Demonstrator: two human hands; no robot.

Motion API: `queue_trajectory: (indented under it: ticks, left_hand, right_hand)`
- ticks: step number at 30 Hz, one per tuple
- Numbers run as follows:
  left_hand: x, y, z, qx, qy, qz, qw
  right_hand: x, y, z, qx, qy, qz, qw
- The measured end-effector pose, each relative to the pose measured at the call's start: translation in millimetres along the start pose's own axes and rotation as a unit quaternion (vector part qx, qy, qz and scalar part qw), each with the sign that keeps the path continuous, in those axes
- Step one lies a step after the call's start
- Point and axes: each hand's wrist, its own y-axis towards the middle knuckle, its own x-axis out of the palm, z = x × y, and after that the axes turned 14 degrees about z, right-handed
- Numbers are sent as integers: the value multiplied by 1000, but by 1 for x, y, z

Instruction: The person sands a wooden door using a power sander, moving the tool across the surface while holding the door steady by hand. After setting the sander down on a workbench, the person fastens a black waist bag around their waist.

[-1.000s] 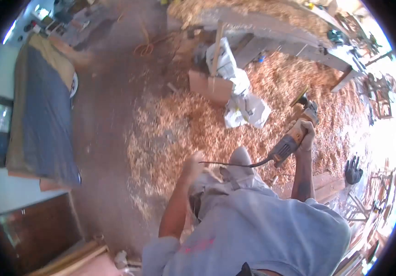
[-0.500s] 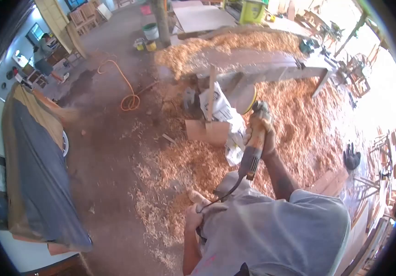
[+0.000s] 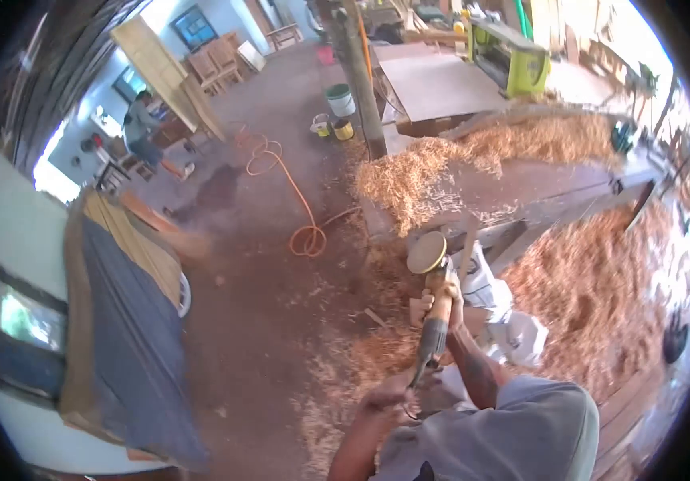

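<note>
My right hand [image 3: 452, 305] is wrapped around the front of an angle sander [image 3: 433, 338], just behind its head. The tool's round, pale sanding disc [image 3: 426, 252] faces up and stands apart from the workbench [image 3: 513, 188]. My left hand [image 3: 389, 398] is near the rear of the sander, beside its power cord [image 3: 418, 375]. Motion blur smears its fingers, so its grip does not show. Right of the tool, a white printed sack [image 3: 483, 284] lies under the bench edge by an upright wood strip [image 3: 468, 244].
Wood shavings [image 3: 593, 297] cover the floor to the right and heap on the bench. An orange cord [image 3: 301, 204] loops across the floor. A cloth-covered vehicle [image 3: 125, 321] stands left. Buckets [image 3: 340, 100] sit beside a post [image 3: 361, 80]. Another person [image 3: 141, 128] is far back left.
The view has swung left, so the scene sits further right. The sander and my right hand have moved left of the white sack, with the disc turned upward. My left hand has come closer to the tool's rear.
</note>
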Motion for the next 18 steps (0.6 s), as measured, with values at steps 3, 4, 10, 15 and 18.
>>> queue_trajectory:
  ticks: [3,4,10,15,18]
  left_hand:
    - [-20,51,65,-59,-173,171,968]
    - [-34,79,81,-143,-99,243,954]
    - [-97,204,70,-109,196,404,887]
    - [-136,260,65,-12,389,411,824]
    - [-155,289,67,-23,396,395,829]
  right_hand:
    - [-10,62,-27,-8,38,12,999]
    - [-20,80,-36,-36,5,31,999]
    - [-6,151,-84,-81,-43,183,979]
    - [-3,167,-104,-101,-214,289,927]
    - [-9,165,-115,-201,-347,294,868]
